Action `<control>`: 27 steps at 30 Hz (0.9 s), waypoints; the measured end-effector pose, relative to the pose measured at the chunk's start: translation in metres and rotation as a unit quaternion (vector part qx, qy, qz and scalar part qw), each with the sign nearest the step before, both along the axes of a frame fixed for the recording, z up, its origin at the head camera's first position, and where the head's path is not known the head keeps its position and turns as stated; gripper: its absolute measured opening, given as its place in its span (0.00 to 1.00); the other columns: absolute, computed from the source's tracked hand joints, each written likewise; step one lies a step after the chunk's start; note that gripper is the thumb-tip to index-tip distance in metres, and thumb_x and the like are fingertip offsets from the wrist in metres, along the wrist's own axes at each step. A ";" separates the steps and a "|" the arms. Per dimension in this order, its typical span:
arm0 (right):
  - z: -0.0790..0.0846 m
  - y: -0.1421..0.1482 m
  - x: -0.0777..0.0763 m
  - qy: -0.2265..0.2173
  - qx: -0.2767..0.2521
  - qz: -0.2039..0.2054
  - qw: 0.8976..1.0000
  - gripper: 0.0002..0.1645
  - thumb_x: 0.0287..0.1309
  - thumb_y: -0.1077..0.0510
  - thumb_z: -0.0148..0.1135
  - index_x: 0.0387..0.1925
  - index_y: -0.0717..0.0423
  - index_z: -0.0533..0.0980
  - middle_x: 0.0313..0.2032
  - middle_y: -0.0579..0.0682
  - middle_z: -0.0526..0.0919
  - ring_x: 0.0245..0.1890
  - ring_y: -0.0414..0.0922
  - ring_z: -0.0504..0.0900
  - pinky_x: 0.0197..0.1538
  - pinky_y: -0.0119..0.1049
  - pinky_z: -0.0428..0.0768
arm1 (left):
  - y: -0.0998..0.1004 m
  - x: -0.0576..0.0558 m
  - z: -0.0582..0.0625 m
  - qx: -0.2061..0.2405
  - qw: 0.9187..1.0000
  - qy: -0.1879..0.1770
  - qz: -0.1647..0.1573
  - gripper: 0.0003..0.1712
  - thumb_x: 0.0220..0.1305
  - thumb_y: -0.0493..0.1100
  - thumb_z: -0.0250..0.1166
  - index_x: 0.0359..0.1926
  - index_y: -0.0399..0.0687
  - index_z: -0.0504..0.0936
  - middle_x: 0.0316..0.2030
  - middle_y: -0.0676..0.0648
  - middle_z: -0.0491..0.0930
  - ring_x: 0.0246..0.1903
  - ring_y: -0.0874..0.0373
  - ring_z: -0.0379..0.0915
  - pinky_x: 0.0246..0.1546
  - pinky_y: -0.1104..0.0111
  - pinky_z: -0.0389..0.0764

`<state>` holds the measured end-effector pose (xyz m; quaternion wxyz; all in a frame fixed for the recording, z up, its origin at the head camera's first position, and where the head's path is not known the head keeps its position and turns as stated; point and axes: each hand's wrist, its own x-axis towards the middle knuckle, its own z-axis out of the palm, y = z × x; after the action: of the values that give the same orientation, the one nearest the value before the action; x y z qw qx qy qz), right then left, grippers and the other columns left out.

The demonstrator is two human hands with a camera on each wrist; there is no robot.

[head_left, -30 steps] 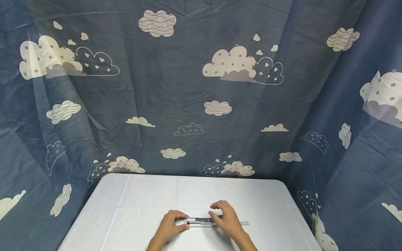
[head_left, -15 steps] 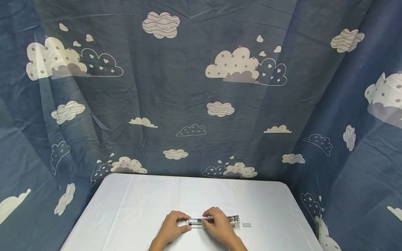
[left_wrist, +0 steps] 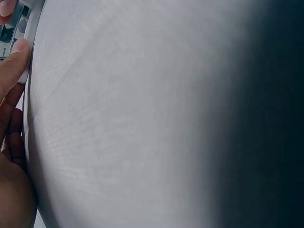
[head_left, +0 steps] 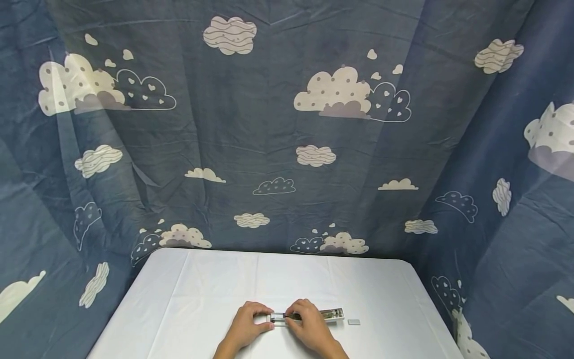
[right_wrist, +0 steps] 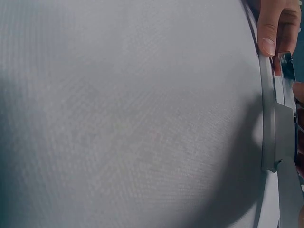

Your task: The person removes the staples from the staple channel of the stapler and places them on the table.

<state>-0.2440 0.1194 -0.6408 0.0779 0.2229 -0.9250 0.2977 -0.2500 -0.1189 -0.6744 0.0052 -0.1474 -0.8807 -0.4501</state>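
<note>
A grey stapler (head_left: pixel 333 314) lies opened out lengthwise on the white table, its long channel showing between the hands in the head view. My left hand (head_left: pixel 244 326) grips the stapler's left end between thumb and fingers. At its middle, my right hand (head_left: pixel 309 324) has thumb and fingertips bent onto the channel; exactly which part they pinch is hidden. The right wrist view shows the stapler's side (right_wrist: pixel 284 128) with the left thumb on its far end. A small grey strip, which looks like staples (head_left: pixel 354 322), lies just right of the stapler.
A white cloth-covered table (head_left: pixel 215 279) spreads around the hands. Behind and beside it hangs a dark blue curtain (head_left: pixel 242 124) printed with clouds.
My right hand has come down and moved left along the stapler, uncovering its right part and more of the small grey strip. The left hand keeps its grip at the left end.
</note>
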 end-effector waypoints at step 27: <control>0.001 -0.013 0.011 0.014 0.002 -0.018 1.000 0.05 0.58 0.52 0.75 0.37 0.45 0.87 0.42 0.35 0.82 0.43 0.35 0.76 0.48 0.37 0.79 | 0.001 0.001 0.002 -0.008 1.000 0.001 0.005 0.17 0.51 0.57 0.79 0.44 0.68 0.89 0.45 0.65 0.85 0.51 0.60 0.75 0.56 0.57 0.78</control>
<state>-0.2330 0.1061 -0.6402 0.0957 0.2109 -0.9283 0.2909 -0.2493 -0.1183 -0.6728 0.0072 -0.1439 -0.8851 -0.4426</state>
